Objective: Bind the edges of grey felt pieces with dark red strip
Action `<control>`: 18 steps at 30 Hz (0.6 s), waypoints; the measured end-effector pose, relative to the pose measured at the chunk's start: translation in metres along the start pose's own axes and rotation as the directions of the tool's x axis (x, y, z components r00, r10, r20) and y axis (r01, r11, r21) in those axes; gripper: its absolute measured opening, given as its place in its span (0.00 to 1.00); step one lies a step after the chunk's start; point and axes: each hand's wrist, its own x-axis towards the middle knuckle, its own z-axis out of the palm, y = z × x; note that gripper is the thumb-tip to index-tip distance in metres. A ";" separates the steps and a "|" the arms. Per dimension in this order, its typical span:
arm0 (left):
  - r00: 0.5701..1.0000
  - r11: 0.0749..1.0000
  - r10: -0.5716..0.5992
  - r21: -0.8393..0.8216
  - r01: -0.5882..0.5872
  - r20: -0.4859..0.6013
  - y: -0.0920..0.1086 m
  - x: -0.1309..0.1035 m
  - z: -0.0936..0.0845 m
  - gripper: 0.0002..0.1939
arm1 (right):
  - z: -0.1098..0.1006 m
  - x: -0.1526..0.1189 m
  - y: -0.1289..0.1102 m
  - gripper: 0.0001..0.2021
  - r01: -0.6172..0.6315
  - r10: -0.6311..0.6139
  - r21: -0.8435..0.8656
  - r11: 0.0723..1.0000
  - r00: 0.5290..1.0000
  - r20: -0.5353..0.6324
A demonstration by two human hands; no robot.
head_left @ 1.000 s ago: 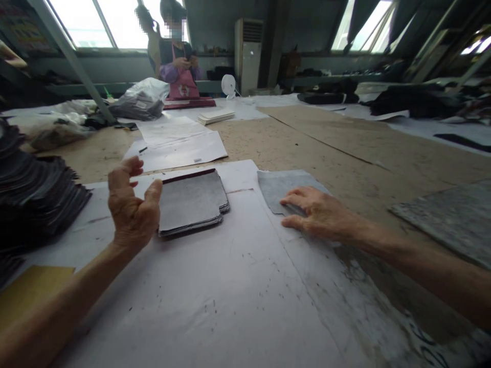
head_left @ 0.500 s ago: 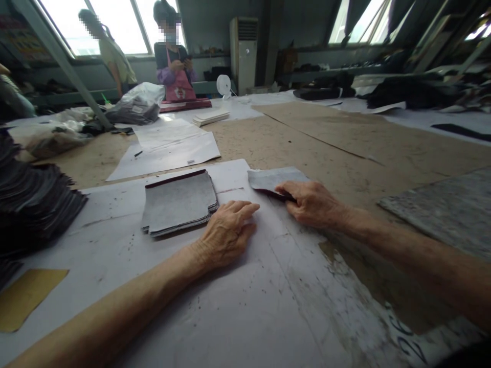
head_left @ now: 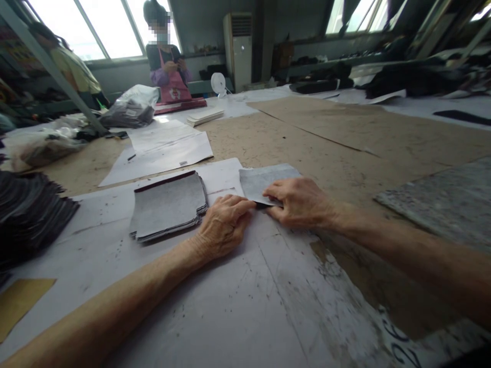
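Note:
A grey fabric piece (head_left: 264, 180) with a dark underside lies in front of me, its near edge slightly raised. My right hand (head_left: 297, 202) pinches that near edge between thumb and fingers. The fingertips of my left hand (head_left: 226, 222) meet the piece's near left corner, fingers pressed together, the thumb low on the white paper (head_left: 230, 306). Just left of this hand sits a neat stack of grey pieces (head_left: 169, 204) with a dark strip along its far edge.
A tall dark stack (head_left: 32, 214) stands at the left, with a tan card (head_left: 23, 301) nearer. Plastic bags (head_left: 130, 107), white sheets (head_left: 164, 153) and a small fan (head_left: 218, 83) lie beyond. A speckled felt sheet (head_left: 441, 199) is at the right. A person in a pink apron (head_left: 174, 89) stands across the table.
My right hand has moved left with the fabric piece, and its near edge now meets my left fingertips. The view has shifted slightly. The person at the far left has moved further left.

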 end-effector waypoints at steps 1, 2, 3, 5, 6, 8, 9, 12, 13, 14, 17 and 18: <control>1.000 0.999 -0.011 0.034 0.010 0.029 0.000 0.002 0.001 0.11 | 0.002 0.002 -0.005 0.10 -0.006 0.005 -0.034 0.999 1.000 -0.013; 0.998 0.997 -0.029 0.067 0.026 0.050 0.000 0.005 0.002 0.11 | 0.003 0.006 -0.009 0.10 -0.023 0.022 -0.058 0.998 0.999 -0.024; 0.997 0.994 -0.051 0.100 0.045 0.063 0.000 0.007 0.003 0.10 | 0.005 0.010 -0.011 0.10 -0.045 0.042 -0.071 0.996 0.998 -0.036; 0.993 0.985 -0.097 0.153 0.086 0.069 -0.002 0.013 0.005 0.10 | 0.008 0.019 -0.008 0.11 -0.098 0.093 -0.072 0.993 0.994 -0.063; 0.990 0.978 -0.118 0.180 0.103 0.072 -0.003 0.017 0.006 0.10 | 0.009 0.021 -0.005 0.12 -0.128 0.123 -0.063 0.990 0.989 -0.078; 0.985 0.964 -0.150 0.232 0.127 0.086 -0.006 0.024 0.007 0.11 | 0.011 0.022 0.004 0.13 -0.174 0.170 -0.032 0.984 0.980 -0.105; 0.982 0.957 -0.163 0.255 0.135 0.093 -0.008 0.028 0.009 0.11 | 0.012 0.021 0.007 0.12 -0.179 0.176 -0.015 0.984 0.978 -0.114; 0.972 0.934 -0.211 0.315 0.170 0.101 -0.014 0.036 0.014 0.13 | 0.015 0.014 0.008 0.10 -0.137 0.139 0.022 0.990 0.984 -0.112; 0.968 0.925 -0.230 0.333 0.186 0.099 -0.015 0.038 0.016 0.14 | 0.016 0.013 0.007 0.09 -0.122 0.125 0.034 0.992 0.986 -0.106; 0.964 0.916 -0.248 0.348 0.201 0.097 -0.015 0.039 0.017 0.15 | 0.016 0.014 0.007 0.09 -0.119 0.123 0.049 0.992 0.988 -0.098; 0.952 0.893 -0.291 0.382 0.236 0.092 -0.014 0.039 0.019 0.14 | 0.008 0.023 0.016 0.09 -0.204 0.216 0.119 0.972 0.971 -0.101; 0.950 0.889 -0.298 0.389 0.241 0.093 -0.014 0.039 0.019 0.14 | 0.002 0.025 0.025 0.11 -0.264 0.282 0.138 0.955 0.950 -0.132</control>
